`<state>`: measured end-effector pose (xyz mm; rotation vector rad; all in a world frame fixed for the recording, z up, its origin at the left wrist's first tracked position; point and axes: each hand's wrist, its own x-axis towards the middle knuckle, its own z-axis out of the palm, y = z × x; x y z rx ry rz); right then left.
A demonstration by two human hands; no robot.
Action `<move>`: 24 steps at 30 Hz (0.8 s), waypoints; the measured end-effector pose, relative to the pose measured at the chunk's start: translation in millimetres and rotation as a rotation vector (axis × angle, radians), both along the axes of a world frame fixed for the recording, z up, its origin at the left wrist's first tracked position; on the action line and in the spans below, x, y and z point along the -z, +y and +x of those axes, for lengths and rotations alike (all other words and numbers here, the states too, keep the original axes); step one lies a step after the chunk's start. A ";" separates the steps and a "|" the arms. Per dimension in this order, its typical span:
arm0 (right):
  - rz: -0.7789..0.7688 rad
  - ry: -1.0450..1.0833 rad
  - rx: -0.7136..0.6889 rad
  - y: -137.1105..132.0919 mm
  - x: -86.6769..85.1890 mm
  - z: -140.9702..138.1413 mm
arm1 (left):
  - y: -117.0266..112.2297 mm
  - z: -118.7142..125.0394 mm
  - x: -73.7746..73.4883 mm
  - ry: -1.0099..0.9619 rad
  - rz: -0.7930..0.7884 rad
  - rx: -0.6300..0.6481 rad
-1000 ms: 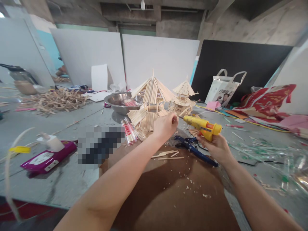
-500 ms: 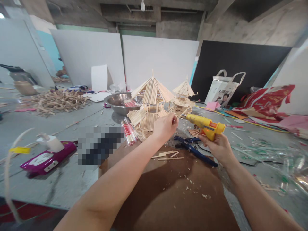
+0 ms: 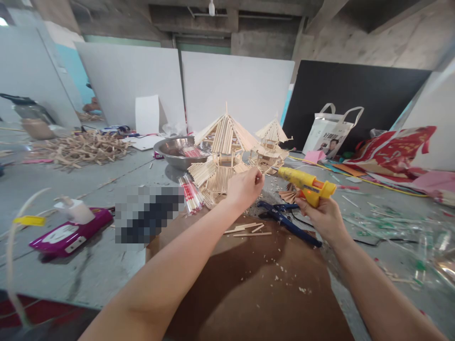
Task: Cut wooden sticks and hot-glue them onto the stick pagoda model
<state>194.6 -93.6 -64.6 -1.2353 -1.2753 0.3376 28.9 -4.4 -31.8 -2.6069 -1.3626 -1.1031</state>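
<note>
My right hand is wrapped round a yellow hot glue gun, its nozzle pointing left. Close to that nozzle, my left hand is closed in a pinch on what looks like a short, thin wooden stick, mostly hidden by the fingers. Just behind the left hand stands a pagoda model built of pale wooden sticks; the hand covers part of its lower tier. A smaller stick pavilion is behind it to the right. Blue-handled pliers lie below the glue gun.
Several loose sticks and crumbs lie on the brown board. Packaged sticks and a metal basin are left of the pagoda. A purple power strip sits far left. Clear plastic wrappers litter the right.
My right hand and the glue gun have shifted slightly to the right, so the nozzle is a little farther from my left hand. The left hand has barely moved.
</note>
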 end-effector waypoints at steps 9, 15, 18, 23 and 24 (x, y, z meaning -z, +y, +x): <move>0.023 0.004 0.046 2.0 2.9 2.2 | -0.5 0.8 -0.2 -0.009 -0.036 -0.013; 0.093 -0.109 0.083 5.7 10.7 6.4 | -1.2 0.9 -1.7 -0.021 -0.058 -0.006; 0.124 -0.235 0.150 8.0 16.0 11.5 | -1.5 0.8 -1.2 -0.043 -0.061 0.008; 0.126 -0.199 0.306 11.4 20.5 17.9 | 0.7 1.2 -2.9 -0.230 -0.133 0.093; 0.103 -0.187 0.333 11.8 20.3 18.9 | 1.6 1.2 -4.4 -0.322 -0.200 0.134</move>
